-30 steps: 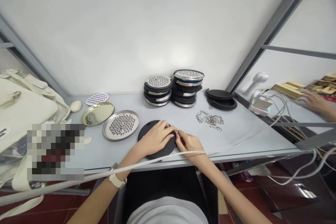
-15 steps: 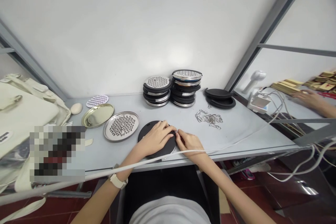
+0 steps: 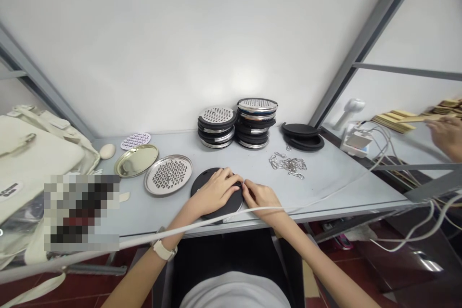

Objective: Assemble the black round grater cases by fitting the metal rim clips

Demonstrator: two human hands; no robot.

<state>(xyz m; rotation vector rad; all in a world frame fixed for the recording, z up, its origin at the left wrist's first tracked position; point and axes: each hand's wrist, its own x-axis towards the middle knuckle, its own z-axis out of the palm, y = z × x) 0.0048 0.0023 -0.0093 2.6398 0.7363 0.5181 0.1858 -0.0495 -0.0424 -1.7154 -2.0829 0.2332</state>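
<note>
A round black holder (image 3: 202,182) lies by the table's front edge, with a little silver edge at its lower right. Across its top rests my left hand (image 3: 218,187), its fingers bent over the right rim and gripping there. At that same rim my right hand (image 3: 260,196) is closed in a pinch, and whatever sits between the fingertips is hidden. To the left is a metal grater disc (image 3: 168,174) with raised teeth. A pile of small wire clips (image 3: 290,164) lies to the right.
Behind stand two stacks of grater discs with black holders (image 3: 217,127) (image 3: 257,122). Two black holders (image 3: 303,135) sit back right. A gold-toned plate (image 3: 136,160), a white toothed disc (image 3: 135,141) and a bag (image 3: 46,142) are left. A white cable (image 3: 202,223) crosses in front. Another person's hand (image 3: 447,137) is far right.
Both my hands stay at the holder's right rim with only slight finger movement. A tiny bright bit between the fingertips is now covered. The other person's hand has moved right, holding a flat strip.
</note>
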